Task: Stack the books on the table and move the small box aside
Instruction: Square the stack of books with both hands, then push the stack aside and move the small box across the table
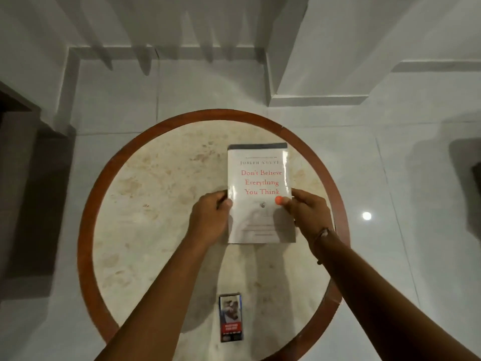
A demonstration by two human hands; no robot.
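Both hands grip the white book [260,194] by its long edges, the left hand [210,217] at nine o'clock of the cover and the right hand [305,212] at three o'clock, thumbs on top. It lies toward two o'clock on the round worktop [145,204], with a dark edge of another book [257,146] showing beneath at twelve o'clock. To finish well, I'd square it until that edge vanishes, pressing evenly, then let go. The small box [231,317] waits near six o'clock, well apart, untouched.
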